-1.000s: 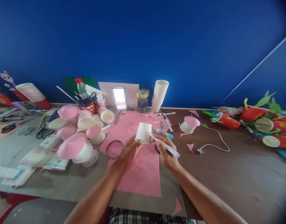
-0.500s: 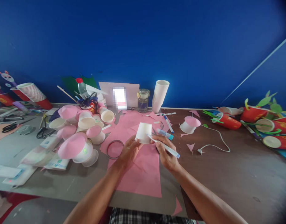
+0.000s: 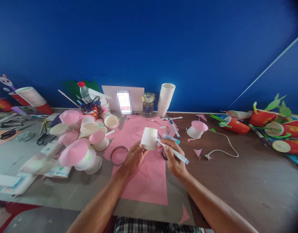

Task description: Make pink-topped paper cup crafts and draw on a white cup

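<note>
My left hand holds a small white paper cup upside down by its lower edge, above a large pink paper sheet. My right hand grips a white marker with a blue end; its tip touches the cup's right side. Both hands are at the middle of the table.
A heap of white cups with pink paper cones lies to the left, with a tape ring beside it. A stack of white cups, a glass jar, markers, a white cable and red decorated cups lie around.
Almost nothing differs. The marker has shifted slightly against the cup, and the view has drifted a little.
</note>
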`<move>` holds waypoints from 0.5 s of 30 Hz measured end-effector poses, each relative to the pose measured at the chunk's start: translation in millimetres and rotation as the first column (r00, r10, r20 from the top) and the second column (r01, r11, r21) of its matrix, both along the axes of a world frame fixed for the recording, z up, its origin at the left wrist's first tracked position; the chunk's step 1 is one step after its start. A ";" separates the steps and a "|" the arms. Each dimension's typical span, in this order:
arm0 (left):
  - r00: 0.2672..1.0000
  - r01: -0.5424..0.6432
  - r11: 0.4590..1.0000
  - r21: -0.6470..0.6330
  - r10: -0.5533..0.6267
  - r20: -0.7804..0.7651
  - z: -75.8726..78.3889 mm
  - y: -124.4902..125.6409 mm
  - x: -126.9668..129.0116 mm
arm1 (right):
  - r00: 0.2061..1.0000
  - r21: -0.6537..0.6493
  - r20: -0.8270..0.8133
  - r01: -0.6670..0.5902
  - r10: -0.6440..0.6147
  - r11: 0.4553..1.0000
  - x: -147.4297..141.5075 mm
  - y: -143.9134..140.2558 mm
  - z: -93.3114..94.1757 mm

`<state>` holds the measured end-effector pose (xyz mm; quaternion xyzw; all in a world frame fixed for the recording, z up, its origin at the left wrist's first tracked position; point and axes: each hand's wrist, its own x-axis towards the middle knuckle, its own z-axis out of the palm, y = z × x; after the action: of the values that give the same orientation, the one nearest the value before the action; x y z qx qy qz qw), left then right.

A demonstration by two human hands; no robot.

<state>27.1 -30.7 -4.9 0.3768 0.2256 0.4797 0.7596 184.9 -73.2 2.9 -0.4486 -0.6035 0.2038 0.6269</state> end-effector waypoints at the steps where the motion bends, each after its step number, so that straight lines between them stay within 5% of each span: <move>1: 1.000 0.005 1.000 0.002 -0.005 0.004 -0.3 0.2 0.1 | 1.000 -0.003 -0.002 -0.003 0.003 1.000 -0.1 0.4 -0.6; 15: 1.000 -0.001 1.000 -0.006 0.000 -0.017 -2.5 1.0 -0.9 | 1.000 0.011 0.022 -0.011 0.011 1.000 -1.2 0.6 -0.3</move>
<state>26.3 -29.7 -7.5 0.3787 0.2337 0.4759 0.7586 183.7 -72.7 2.6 -0.4441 -0.6140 0.1989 0.6214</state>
